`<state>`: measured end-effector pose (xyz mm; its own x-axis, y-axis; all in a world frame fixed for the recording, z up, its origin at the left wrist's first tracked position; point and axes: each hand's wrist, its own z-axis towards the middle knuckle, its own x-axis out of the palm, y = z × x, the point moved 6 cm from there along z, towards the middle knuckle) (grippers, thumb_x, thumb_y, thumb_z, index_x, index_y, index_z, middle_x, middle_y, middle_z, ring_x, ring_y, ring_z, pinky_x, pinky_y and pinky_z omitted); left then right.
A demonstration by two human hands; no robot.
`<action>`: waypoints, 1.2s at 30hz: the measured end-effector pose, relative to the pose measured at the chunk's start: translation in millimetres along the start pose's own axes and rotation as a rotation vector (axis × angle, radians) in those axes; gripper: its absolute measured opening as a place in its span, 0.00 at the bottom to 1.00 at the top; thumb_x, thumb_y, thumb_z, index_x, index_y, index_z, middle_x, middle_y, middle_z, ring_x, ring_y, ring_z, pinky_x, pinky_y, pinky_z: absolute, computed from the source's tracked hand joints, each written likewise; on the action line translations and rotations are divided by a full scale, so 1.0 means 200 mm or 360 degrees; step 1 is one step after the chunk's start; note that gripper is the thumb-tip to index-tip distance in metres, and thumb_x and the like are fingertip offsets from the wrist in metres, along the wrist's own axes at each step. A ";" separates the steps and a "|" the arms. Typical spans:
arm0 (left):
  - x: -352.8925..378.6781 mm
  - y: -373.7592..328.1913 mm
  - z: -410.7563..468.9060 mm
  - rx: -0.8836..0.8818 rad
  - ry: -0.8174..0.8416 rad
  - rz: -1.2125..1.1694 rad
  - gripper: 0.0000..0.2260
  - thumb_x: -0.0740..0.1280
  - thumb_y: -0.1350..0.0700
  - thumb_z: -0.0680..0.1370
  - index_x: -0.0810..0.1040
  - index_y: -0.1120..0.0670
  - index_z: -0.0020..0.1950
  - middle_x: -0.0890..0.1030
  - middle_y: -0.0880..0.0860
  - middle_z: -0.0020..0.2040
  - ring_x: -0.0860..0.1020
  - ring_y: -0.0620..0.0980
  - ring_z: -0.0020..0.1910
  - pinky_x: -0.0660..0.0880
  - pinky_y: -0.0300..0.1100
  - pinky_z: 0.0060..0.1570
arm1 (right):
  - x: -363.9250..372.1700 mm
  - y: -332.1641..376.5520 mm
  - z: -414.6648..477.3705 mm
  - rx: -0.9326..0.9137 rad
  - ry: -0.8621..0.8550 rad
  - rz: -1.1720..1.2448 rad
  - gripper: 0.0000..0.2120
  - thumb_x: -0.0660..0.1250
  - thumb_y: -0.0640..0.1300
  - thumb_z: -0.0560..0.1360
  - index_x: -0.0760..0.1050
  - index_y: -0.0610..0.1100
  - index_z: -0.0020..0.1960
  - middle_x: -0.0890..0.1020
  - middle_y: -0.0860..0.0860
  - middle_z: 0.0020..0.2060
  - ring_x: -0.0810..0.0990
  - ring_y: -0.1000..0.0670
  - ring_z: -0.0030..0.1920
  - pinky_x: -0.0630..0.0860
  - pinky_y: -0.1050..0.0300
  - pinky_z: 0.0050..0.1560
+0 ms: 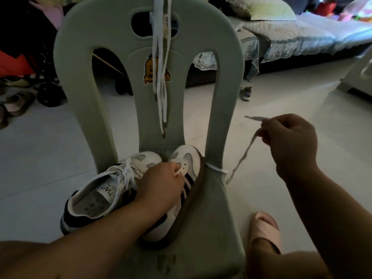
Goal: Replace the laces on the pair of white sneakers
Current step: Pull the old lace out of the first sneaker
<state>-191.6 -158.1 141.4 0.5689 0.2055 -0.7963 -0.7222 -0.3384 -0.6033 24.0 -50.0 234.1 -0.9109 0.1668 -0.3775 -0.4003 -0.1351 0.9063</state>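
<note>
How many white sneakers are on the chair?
2. A laced sneaker lies on the left of the chair seat. The other sneaker sits beside it, gripped by the left hand. The right hand pinches a loose lace. None seem hidden.

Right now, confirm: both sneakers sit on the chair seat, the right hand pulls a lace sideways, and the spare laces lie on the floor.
Wrong on one point: the spare laces hang over the chair back, not on the floor, per the head view. Both sneakers sit on the seat; the right hand pulls a lace sideways.
</note>
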 end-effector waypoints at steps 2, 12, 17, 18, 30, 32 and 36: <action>0.01 -0.01 0.00 -0.0053 0.0026 -0.0011 0.14 0.61 0.55 0.79 0.78 0.53 0.62 0.81 0.53 0.55 0.78 0.50 0.51 0.73 0.42 0.50 | -0.09 0.02 0.00 -0.0099 -0.0214 0.0117 0.07 0.66 0.44 0.76 0.73 0.51 0.39 0.82 0.52 0.37 0.83 0.49 0.42 0.80 0.44 0.50; 0.03 -0.03 -0.04 -0.0091 0.0041 0.0021 0.17 0.63 0.52 0.79 0.73 0.51 0.69 0.76 0.50 0.66 0.74 0.49 0.64 0.68 0.40 0.61 | 0.23 -0.39 -0.08 0.0296 0.0726 -0.0473 0.10 0.66 0.48 0.77 0.81 0.43 0.50 0.81 0.51 0.36 0.78 0.53 0.36 0.71 0.62 0.36; 0.04 -0.04 -0.03 -0.0076 0.0031 0.0012 0.17 0.63 0.52 0.79 0.73 0.50 0.69 0.76 0.50 0.66 0.74 0.49 0.63 0.68 0.40 0.60 | 0.43 -0.58 -0.12 0.0281 0.0944 -0.0788 0.14 0.63 0.52 0.78 0.83 0.44 0.52 0.81 0.49 0.39 0.77 0.51 0.40 0.66 0.64 0.33; 0.04 -0.03 -0.03 -0.0076 0.0031 0.0001 0.17 0.63 0.52 0.79 0.73 0.50 0.69 0.76 0.50 0.66 0.74 0.48 0.63 0.69 0.40 0.61 | 0.45 -0.60 -0.12 0.0299 0.0946 -0.0820 0.15 0.63 0.53 0.78 0.82 0.43 0.50 0.80 0.49 0.38 0.77 0.51 0.38 0.66 0.64 0.31; 0.04 -0.06 -0.02 -0.0031 -0.0016 -0.0148 0.15 0.64 0.52 0.79 0.76 0.47 0.65 0.79 0.48 0.62 0.76 0.47 0.60 0.69 0.38 0.57 | 0.23 -0.43 0.04 0.0238 0.0625 -0.0631 0.10 0.65 0.48 0.77 0.76 0.43 0.41 0.81 0.48 0.36 0.78 0.53 0.35 0.71 0.63 0.33; 0.06 -0.07 -0.03 -0.0002 0.0012 -0.0139 0.15 0.64 0.52 0.79 0.76 0.47 0.65 0.80 0.48 0.61 0.76 0.47 0.59 0.71 0.40 0.58 | 0.10 -0.37 0.12 0.0266 0.0419 -0.0393 0.08 0.66 0.47 0.77 0.76 0.44 0.41 0.82 0.48 0.36 0.81 0.51 0.36 0.76 0.59 0.36; 0.11 -0.12 -0.04 0.0075 0.0082 -0.0122 0.13 0.63 0.51 0.79 0.77 0.46 0.63 0.80 0.47 0.58 0.77 0.45 0.57 0.73 0.41 0.57 | -0.09 -0.36 0.24 0.0232 0.0055 -0.0242 0.06 0.67 0.45 0.75 0.76 0.47 0.39 0.82 0.50 0.33 0.83 0.50 0.37 0.81 0.51 0.43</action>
<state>-158.3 -153.3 139.8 0.6419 0.1814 -0.7450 -0.6927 -0.2794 -0.6648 74.7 3.2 185.4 -0.8451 0.1407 -0.5157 -0.5167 0.0322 0.8555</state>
